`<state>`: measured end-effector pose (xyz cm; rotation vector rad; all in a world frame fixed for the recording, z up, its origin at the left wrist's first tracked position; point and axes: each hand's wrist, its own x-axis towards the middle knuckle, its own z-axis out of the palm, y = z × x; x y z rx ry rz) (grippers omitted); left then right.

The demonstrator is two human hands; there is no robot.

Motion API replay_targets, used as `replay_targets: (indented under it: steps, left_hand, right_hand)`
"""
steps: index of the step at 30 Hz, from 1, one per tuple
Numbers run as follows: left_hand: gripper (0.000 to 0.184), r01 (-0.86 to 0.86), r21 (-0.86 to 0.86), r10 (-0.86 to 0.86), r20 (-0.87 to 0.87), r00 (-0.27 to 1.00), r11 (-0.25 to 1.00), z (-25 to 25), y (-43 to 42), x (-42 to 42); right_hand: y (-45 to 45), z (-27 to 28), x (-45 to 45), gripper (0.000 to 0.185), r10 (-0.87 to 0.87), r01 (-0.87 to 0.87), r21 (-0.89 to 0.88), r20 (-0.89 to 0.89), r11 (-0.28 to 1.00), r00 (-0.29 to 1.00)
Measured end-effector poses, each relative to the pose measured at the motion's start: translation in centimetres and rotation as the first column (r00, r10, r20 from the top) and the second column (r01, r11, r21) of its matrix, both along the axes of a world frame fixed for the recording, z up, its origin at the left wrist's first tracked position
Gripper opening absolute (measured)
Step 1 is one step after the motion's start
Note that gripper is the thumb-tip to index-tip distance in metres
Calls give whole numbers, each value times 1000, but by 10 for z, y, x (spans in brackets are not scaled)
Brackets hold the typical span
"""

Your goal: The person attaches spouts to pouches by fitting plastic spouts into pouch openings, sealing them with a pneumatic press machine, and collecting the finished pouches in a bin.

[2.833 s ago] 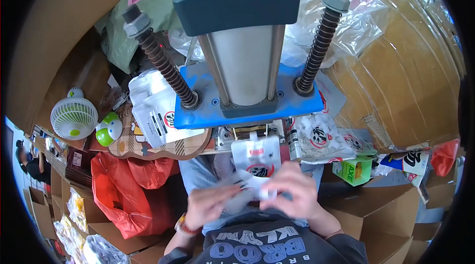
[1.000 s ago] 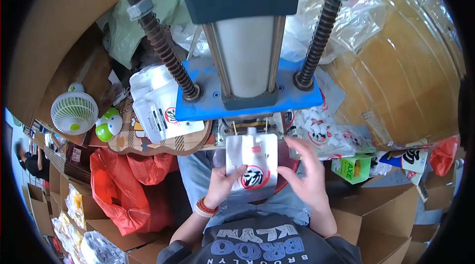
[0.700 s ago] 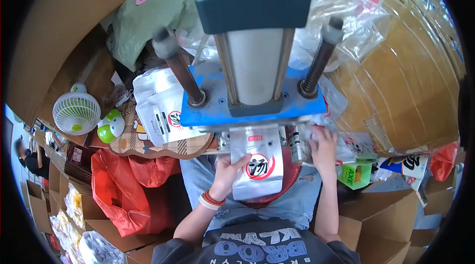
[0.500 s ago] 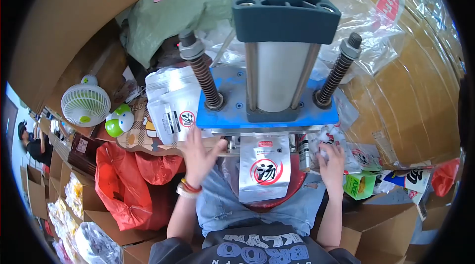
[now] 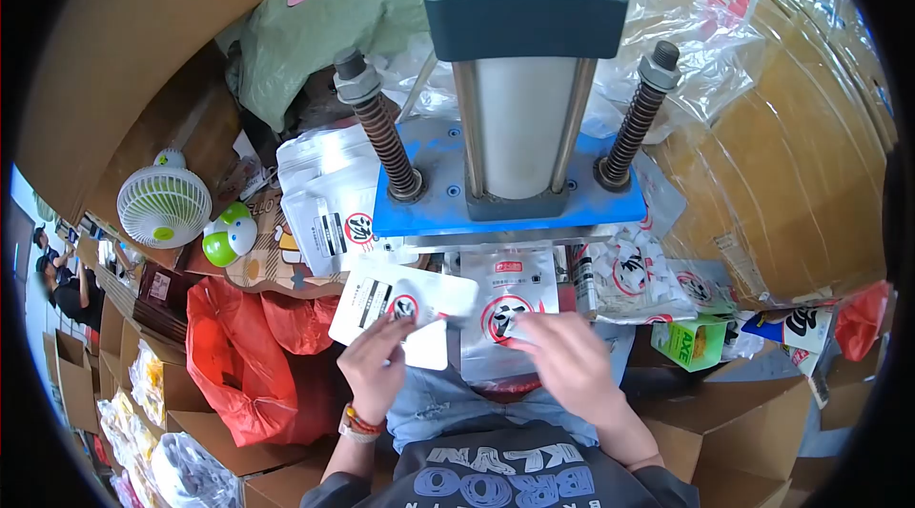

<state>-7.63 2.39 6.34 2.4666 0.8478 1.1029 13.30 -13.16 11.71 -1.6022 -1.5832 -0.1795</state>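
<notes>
Head view: left hand [image 5: 375,365] grips pouch [image 5: 419,293], left of 2nd pouch [image 5: 494,298] jutting from under press [image 5: 519,127]; right hand [image 5: 570,360] curled at 2nd pouch, whether fingers hold anything unclear.

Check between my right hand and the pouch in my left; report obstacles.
Nothing visible stands between the right hand and the held pouch; the second pouch, at the press, shows behind the gap.

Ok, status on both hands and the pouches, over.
Left hand holding a pouch, tilted. Right hand, grip unclear. Second pouch at the press, partly hidden by that hand.
</notes>
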Motion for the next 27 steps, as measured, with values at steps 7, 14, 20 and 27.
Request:
replay_targets:
  steps: [7, 14, 20, 27]
  left_hand:
    - [34, 501, -157, -512, -42, 858, 851, 65, -30, -9]
    - [19, 313, -882, -115, 291, 950, 352, -46, -21, 63]
    - [22, 468, -883, 69, 465, 883, -34, -38, 14, 105]
    - [50, 96, -799, -104, 43, 994, 593, -35, 55, 72]
  right_hand:
    - [-21, 32, -6, 32, 302, -313, 42, 172, 949, 938]
    - [-25, -2, 21, 79, -171, 119, -213, -245, 970, 954]
    - [-44, -43, 78, 37, -582, 580, -123, 23, 806, 813]
    - [-63, -77, 75, 23, -478, 423, -490, 15, 762, 878]
